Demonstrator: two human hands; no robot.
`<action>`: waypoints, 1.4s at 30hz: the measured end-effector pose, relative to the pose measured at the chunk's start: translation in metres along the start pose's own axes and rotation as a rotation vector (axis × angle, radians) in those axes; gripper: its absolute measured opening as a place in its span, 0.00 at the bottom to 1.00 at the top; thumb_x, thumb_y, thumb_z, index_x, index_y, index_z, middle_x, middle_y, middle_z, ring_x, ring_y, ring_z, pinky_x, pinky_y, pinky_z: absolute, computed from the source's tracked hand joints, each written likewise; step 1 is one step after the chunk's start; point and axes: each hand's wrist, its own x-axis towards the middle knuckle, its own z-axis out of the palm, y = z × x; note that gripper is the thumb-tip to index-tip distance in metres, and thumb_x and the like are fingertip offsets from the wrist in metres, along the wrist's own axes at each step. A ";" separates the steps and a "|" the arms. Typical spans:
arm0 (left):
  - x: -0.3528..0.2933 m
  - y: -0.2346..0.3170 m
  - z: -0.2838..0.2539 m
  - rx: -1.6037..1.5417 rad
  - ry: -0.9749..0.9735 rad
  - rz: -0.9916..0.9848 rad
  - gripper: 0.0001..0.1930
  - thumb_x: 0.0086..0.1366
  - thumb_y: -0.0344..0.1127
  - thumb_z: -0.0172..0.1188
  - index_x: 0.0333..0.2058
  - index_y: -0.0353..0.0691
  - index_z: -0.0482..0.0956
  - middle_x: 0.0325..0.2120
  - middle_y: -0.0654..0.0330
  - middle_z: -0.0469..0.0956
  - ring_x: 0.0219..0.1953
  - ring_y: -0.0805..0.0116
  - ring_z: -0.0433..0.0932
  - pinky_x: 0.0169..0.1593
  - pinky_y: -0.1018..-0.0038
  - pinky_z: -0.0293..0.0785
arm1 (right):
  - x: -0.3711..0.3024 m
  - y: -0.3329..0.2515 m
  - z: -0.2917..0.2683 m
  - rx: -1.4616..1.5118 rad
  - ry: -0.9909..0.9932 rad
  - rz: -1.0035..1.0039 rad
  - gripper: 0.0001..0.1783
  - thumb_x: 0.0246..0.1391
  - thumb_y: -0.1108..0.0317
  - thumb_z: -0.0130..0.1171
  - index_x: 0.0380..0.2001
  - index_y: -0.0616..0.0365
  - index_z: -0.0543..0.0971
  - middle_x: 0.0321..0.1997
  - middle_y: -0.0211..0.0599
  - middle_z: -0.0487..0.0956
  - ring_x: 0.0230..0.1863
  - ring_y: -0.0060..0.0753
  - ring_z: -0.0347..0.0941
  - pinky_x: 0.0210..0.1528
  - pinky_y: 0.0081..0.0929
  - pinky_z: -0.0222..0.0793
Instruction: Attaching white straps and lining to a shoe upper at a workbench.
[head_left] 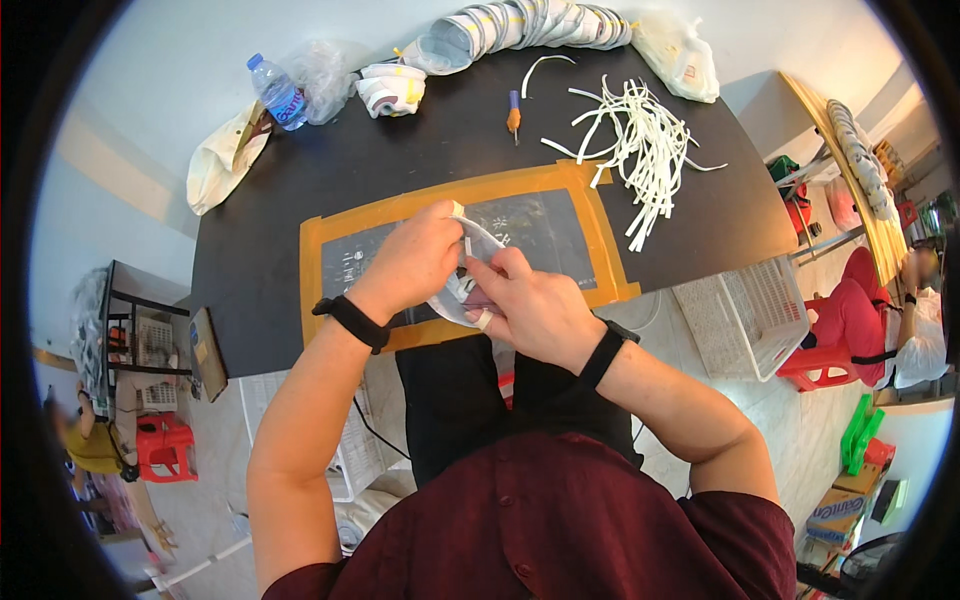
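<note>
Both of my hands hold a round, pale fabric piece (484,240), cap-like with a curved rim, above the dark sheet in the middle of the taped area. My left hand (415,262) is closed on its upper left edge, fingers curled and partly hidden. Across the opening, my right hand (545,312) grips the near right side between thumb and fingers. A bit of purple-grey cloth or print shows inside the piece; its far inner side is hidden by my fingers. The sheet is framed by brown tape (460,190) on the dark table (430,150).
White strips (650,150) lie piled at the right, near an orange-and-purple-handled pointed tool (514,115). Along the back stand nested fabric pieces (500,30), a water bottle (278,92) and plastic bags (675,55). A white crate (740,315) stands beside the table; people sit at both sides.
</note>
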 end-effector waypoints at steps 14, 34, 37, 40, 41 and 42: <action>-0.002 -0.005 0.001 -0.020 0.009 0.011 0.04 0.58 0.25 0.55 0.30 0.30 0.73 0.44 0.46 0.74 0.44 0.44 0.74 0.45 0.59 0.72 | 0.002 -0.001 0.002 0.069 0.036 0.032 0.32 0.53 0.54 0.63 0.58 0.57 0.71 0.46 0.40 0.71 0.36 0.42 0.80 0.36 0.37 0.76; -0.003 -0.007 0.006 0.025 0.050 0.031 0.04 0.57 0.27 0.53 0.28 0.31 0.73 0.41 0.47 0.73 0.42 0.45 0.74 0.44 0.56 0.71 | 0.007 -0.012 0.012 0.089 0.060 0.089 0.34 0.50 0.54 0.66 0.56 0.62 0.71 0.47 0.43 0.72 0.36 0.42 0.80 0.38 0.37 0.76; -0.003 -0.007 0.005 0.019 0.064 0.041 0.04 0.57 0.27 0.53 0.28 0.31 0.73 0.41 0.47 0.73 0.42 0.45 0.74 0.45 0.56 0.72 | 0.004 -0.011 0.013 0.080 0.092 0.073 0.34 0.50 0.54 0.66 0.56 0.62 0.71 0.46 0.43 0.72 0.34 0.41 0.79 0.36 0.37 0.76; -0.003 -0.004 0.004 0.009 0.059 0.024 0.04 0.57 0.27 0.53 0.28 0.31 0.73 0.41 0.47 0.73 0.42 0.45 0.74 0.45 0.56 0.72 | 0.000 -0.009 0.013 0.063 0.134 0.037 0.35 0.50 0.53 0.66 0.56 0.62 0.71 0.45 0.42 0.72 0.32 0.41 0.79 0.35 0.36 0.76; -0.003 -0.003 0.004 0.007 0.055 0.011 0.04 0.57 0.27 0.53 0.28 0.31 0.73 0.41 0.47 0.73 0.42 0.45 0.74 0.45 0.56 0.72 | 0.000 -0.010 0.013 0.030 0.149 0.023 0.35 0.50 0.53 0.66 0.56 0.62 0.70 0.45 0.42 0.72 0.32 0.40 0.79 0.34 0.36 0.76; -0.003 -0.002 0.003 0.007 0.055 0.011 0.04 0.57 0.27 0.53 0.28 0.31 0.73 0.41 0.47 0.73 0.42 0.45 0.74 0.45 0.56 0.72 | 0.000 -0.010 0.013 0.029 0.149 0.023 0.35 0.50 0.53 0.66 0.56 0.62 0.70 0.45 0.42 0.72 0.32 0.40 0.79 0.34 0.36 0.76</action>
